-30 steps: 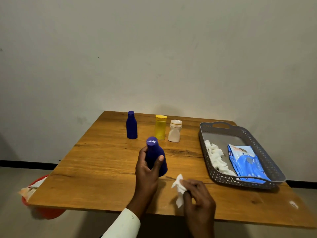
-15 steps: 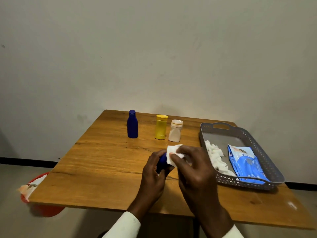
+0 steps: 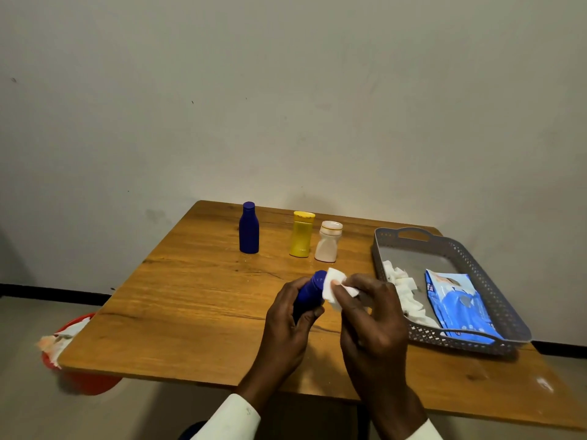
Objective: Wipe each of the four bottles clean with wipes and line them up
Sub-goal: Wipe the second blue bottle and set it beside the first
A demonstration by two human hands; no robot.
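Curled round the tilted blue bottle [image 3: 309,293], the left hand [image 3: 287,325] holds it above the wooden table [image 3: 190,306], while the right hand [image 3: 371,322] pinches a white wipe [image 3: 333,285] against its cap end. Just right sits a grey tray [image 3: 495,300] with crumpled wipes [image 3: 403,290] and a blue wipes pack [image 3: 457,303]. Farther back stand a second blue bottle [image 3: 248,227], a yellow bottle [image 3: 301,234] and a white bottle [image 3: 328,241] in a row.

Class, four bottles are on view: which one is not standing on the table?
The dark blue bottle gripped in the left hand. The other blue, yellow and white bottles stand upright near the far edge.
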